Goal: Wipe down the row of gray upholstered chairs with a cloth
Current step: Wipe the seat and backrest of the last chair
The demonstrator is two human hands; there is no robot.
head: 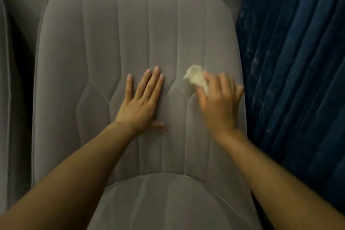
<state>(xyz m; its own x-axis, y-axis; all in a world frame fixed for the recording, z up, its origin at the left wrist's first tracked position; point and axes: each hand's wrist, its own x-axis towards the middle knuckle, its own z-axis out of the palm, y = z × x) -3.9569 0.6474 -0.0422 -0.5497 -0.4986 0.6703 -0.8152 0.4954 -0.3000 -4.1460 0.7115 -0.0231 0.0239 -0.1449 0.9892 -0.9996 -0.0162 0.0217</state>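
Observation:
A gray upholstered chair with stitched vertical seams fills the view, its backrest ahead and its seat cushion below. My left hand lies flat on the middle of the backrest, fingers straight and together. To its right, my right hand grips a small crumpled white cloth and presses it against the backrest; this hand is blurred by motion.
A second gray chair stands at the far left edge, with a dark gap between the two. A dark blue pleated curtain hangs close against the chair's right side.

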